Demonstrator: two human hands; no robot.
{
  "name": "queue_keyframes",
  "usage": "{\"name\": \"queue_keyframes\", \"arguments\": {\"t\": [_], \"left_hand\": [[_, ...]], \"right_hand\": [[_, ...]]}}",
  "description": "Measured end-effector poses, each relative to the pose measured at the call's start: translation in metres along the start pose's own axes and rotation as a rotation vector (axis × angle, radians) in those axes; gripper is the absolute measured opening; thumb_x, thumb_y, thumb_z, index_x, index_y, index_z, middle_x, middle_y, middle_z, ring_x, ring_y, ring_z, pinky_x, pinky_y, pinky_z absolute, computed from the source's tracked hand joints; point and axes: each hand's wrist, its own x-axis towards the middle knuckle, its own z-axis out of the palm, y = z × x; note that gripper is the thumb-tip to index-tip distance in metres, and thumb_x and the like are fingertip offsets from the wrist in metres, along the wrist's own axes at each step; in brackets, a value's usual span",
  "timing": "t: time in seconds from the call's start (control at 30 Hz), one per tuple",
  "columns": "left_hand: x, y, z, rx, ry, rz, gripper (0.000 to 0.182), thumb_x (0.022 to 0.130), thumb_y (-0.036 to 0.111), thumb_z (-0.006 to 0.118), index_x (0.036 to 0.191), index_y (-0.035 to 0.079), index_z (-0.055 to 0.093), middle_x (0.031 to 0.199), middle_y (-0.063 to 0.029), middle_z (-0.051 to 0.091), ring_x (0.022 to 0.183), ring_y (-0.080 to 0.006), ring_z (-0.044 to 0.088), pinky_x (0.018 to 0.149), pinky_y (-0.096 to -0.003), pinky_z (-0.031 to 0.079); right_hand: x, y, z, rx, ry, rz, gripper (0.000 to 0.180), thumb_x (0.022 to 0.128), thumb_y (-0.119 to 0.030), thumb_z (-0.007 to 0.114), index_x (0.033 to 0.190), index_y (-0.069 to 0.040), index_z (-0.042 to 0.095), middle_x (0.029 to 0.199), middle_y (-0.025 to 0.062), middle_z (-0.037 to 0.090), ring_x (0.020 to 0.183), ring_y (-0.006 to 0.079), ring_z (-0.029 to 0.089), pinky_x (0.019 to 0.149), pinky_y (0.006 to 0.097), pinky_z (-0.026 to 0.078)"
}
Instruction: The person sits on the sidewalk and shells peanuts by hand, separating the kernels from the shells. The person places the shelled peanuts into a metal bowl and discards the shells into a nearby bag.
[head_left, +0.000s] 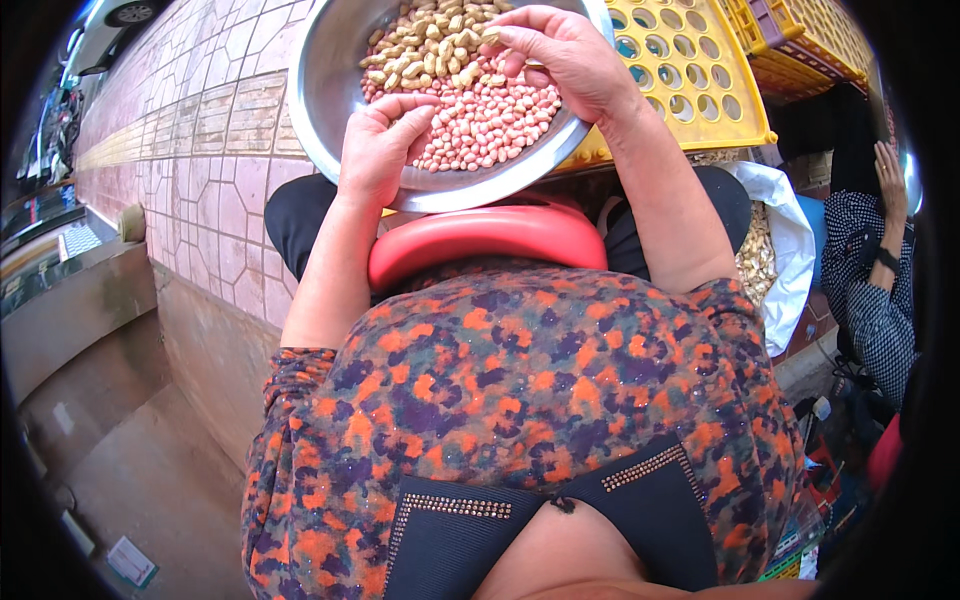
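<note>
A wide steel basin (319, 112) lies in front of my knees. Its near side holds shelled pink peanuts (487, 127), and unshelled peanuts (420, 52) are heaped toward the far side. Over the heap, my right hand (562, 56) pinches a peanut in its shell (491, 35) between thumb and forefinger. My left hand (382, 142) hovers at the basin's near left, thumb and fingertips close together beside the shelled nuts. Whether anything sits between those left fingers is hidden. Below the basin's near rim is a red plastic rounded object (487, 244).
A yellow plastic crate (720, 135) stands beyond the basin on the right, with more crates (817, 37) behind. A white sack (791, 262) of peanut shells (757, 255) sits by my right knee. Another person's arm (889, 225) is at far right. Paving (240, 187) and a ledge (217, 352) lie left.
</note>
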Motion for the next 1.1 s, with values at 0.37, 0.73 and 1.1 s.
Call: {"name": "queue_keyframes", "arguments": {"t": [0.37, 0.73, 1.1], "left_hand": [[0.039, 0.02, 0.021, 1.013, -0.231, 0.287, 0.014, 0.07, 0.011, 0.057, 0.078, 0.002, 0.064, 0.066, -0.0115, 0.061, 0.061, -0.0155, 0.058, 0.06, -0.0275, 0.046], [0.083, -0.002, 0.044, 1.397, -0.115, 0.348, 0.023, 0.066, 0.017, 0.058, 0.089, 0.014, 0.065, 0.078, -0.0155, 0.062, 0.077, -0.0279, 0.059, 0.073, -0.0354, 0.046], [0.053, 0.016, 0.019, 0.641, -0.07, 0.187, 0.02, 0.069, 0.013, 0.066, 0.084, 0.0, 0.064, 0.069, -0.004, 0.061, 0.061, -0.0072, 0.054, 0.058, -0.0215, 0.044]], "right_hand": [[-0.014, -0.005, -0.009, 0.063, 0.115, -0.179, 0.018, 0.081, -0.011, 0.054, 0.095, 0.0, 0.057, 0.079, 0.0061, 0.059, 0.058, 0.0047, 0.053, 0.047, 0.014, 0.041], [-0.006, 0.001, -0.005, 0.021, 0.125, -0.203, 0.02, 0.081, -0.012, 0.054, 0.094, 0.003, 0.056, 0.076, 0.0049, 0.058, 0.058, 0.0058, 0.052, 0.051, 0.0176, 0.044], [-0.014, 0.0, -0.001, -0.344, 0.099, -0.201, 0.021, 0.075, -0.003, 0.045, 0.092, 0.002, 0.057, 0.069, 0.0085, 0.06, 0.062, 0.0122, 0.059, 0.056, 0.0243, 0.047]]}}
